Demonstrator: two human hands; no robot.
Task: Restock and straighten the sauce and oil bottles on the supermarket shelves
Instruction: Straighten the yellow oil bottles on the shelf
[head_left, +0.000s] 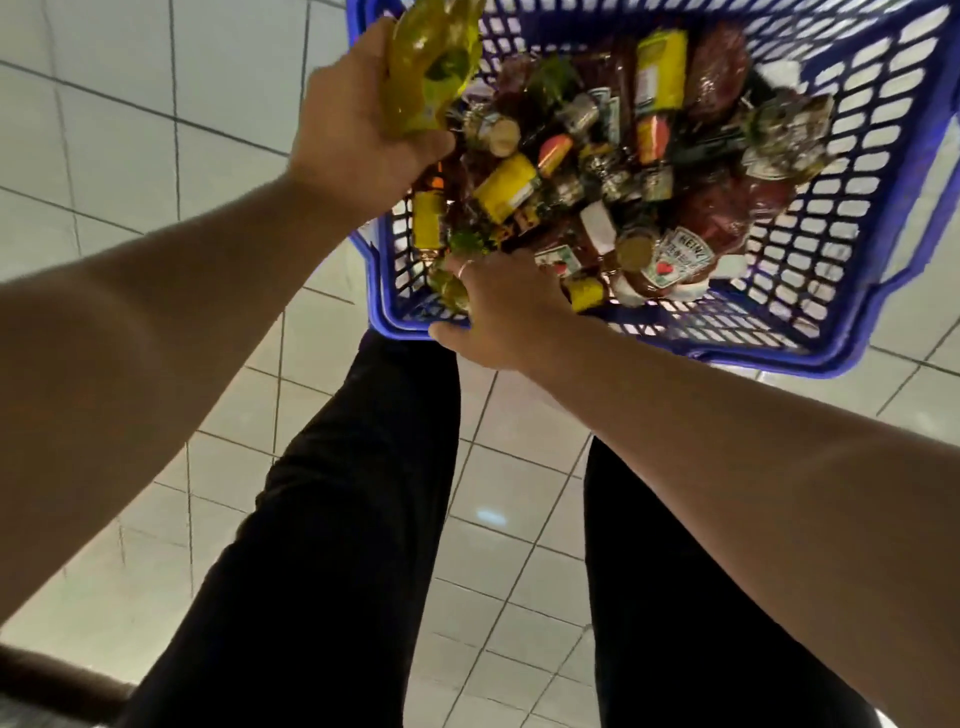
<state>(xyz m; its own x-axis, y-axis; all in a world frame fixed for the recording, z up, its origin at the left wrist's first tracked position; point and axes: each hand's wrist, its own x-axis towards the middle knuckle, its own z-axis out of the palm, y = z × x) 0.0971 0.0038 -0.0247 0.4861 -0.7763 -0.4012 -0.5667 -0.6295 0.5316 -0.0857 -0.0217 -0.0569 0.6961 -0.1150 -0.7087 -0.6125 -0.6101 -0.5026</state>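
Note:
A blue plastic basket (841, 171) stands on the tiled floor, filled with several sauce and oil bottles lying in a heap. My left hand (358, 124) grips a yellow oil bottle (431, 67) lifted over the basket's left rim. My right hand (498, 312) reaches into the near left corner of the basket, and its fingers curl round a second yellowish oil bottle (447, 286), mostly hidden by the hand. A Heinz ketchup bottle (670, 260) lies just right of that hand.
Pale floor tiles (130, 130) surround the basket. My legs in black trousers (311, 519) stand right below it. A dark edge (52, 680) crosses the bottom left corner. No shelves are in view.

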